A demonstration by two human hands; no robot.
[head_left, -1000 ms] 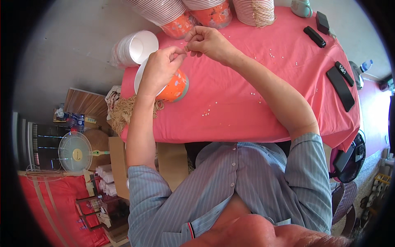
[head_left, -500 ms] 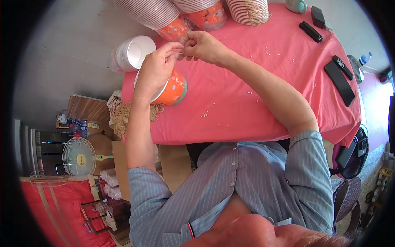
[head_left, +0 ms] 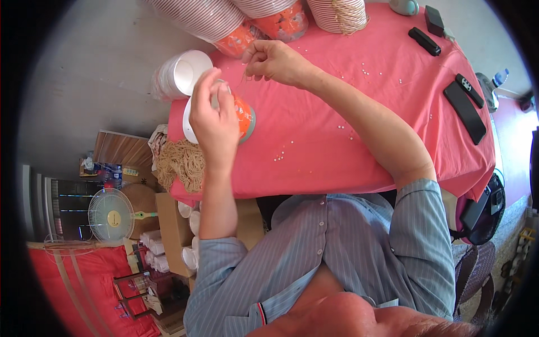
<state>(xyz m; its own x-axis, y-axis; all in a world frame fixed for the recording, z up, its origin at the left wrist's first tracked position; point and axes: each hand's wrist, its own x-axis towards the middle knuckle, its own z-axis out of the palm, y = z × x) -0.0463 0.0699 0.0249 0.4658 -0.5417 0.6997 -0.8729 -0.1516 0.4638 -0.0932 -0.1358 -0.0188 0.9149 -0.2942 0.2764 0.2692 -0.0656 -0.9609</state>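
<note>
Left hand (head_left: 213, 121) grips an orange cup (head_left: 242, 115) lying on its side near the left edge of the pink-clothed counter (head_left: 348, 101), fingers wrapped round it; just beyond, right hand (head_left: 275, 59) pinches a thin string (head_left: 242, 83), with stacked cups (head_left: 236, 19) behind.

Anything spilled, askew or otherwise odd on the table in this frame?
Yes: small white beads lie loose across the pink tablecloth, some near the orange paper cup under the left hand, more toward the black remote. A tangle of string hangs over the table's left edge.
</note>
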